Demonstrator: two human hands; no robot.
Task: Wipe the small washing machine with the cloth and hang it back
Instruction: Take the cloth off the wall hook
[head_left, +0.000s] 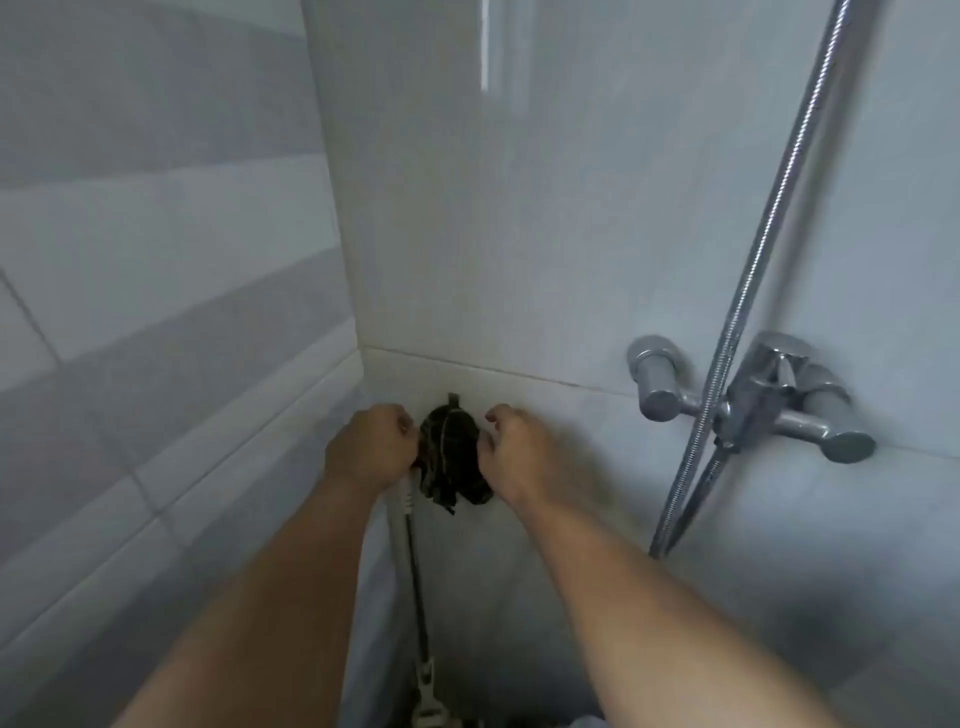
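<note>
A dark patterned cloth (451, 457) hangs bunched against the white tiled wall, just under a small metal hook (453, 399). My left hand (371, 447) grips the cloth's left edge. My right hand (511, 449) pinches its right edge, thumb and forefinger near the top. Both arms reach forward from the bottom of the view. The washing machine is not in view.
A chrome shower mixer tap (753, 400) juts from the wall at the right, with a metal shower hose (769, 223) running up from it. A thin pole with a dark cord (415, 561) hangs below the cloth. The tiled side wall (156, 312) stands close on the left.
</note>
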